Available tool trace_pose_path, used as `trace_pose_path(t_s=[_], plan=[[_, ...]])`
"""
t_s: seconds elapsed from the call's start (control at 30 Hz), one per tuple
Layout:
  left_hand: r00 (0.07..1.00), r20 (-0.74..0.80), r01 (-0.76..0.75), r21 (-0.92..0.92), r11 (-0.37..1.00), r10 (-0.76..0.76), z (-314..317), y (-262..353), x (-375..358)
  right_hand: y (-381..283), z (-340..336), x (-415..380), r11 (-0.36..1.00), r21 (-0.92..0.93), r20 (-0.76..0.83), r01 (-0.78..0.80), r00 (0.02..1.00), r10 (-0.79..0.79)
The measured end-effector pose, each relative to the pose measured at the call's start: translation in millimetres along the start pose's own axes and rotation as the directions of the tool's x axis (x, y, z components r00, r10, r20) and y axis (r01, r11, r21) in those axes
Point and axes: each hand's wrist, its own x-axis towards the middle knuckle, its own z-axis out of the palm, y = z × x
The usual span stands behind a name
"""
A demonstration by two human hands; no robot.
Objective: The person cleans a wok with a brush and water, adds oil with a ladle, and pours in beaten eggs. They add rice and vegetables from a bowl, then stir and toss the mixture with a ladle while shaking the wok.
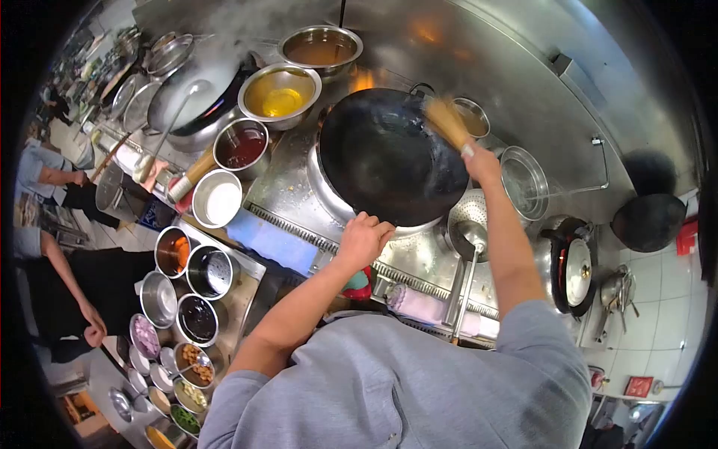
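A large black wok sits on the stove ring, its inside dark with a few wet-looking streaks. My left hand is closed at the wok's near rim; what its fingers grip there is partly hidden. My right hand holds a bamboo brush by its pale wrapped end, with the bristles at the wok's far right rim, slightly blurred. A perforated skimmer and a metal ladle rest just right of the wok.
Steel bowls of yellow oil and brown liquid stand behind left. Another wok steams farther left. Ingredient pots line the left counter. A lidded pot is at right. Two people's arms show at far left.
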Motion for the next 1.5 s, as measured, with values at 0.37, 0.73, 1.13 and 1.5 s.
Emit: trace_pose_path(t_s=[0.37, 0.73, 1.13, 1.5], plan=[[0.998, 0.054, 0.030, -0.037, 0.999, -0.028, -0.8, -3.8, -0.4, -105.0, -59.7, -95.4, 0.860, 0.510, 0.476, 0.012, 0.829, -0.293], [0.999, 0.041, 0.003, -0.060, 0.998, 0.000, 4.9, -6.0, -0.1, -58.8, 16.7, 38.9, 0.867, 0.088, -0.136, -0.491, 0.856, 0.499], [0.997, 0.072, 0.030, -0.074, 0.997, -0.024, 2.3, -1.7, 2.4, 31.6, -70.4, -36.6, 0.787, 0.322, -0.091, -0.526, 0.810, 0.579], [0.998, -0.054, -0.027, -0.144, 0.989, 0.020, 3.1, -1.1, 0.1, -90.1, -49.3, -101.1, 0.859, 0.509, 0.376, 0.060, 0.882, -0.285]])
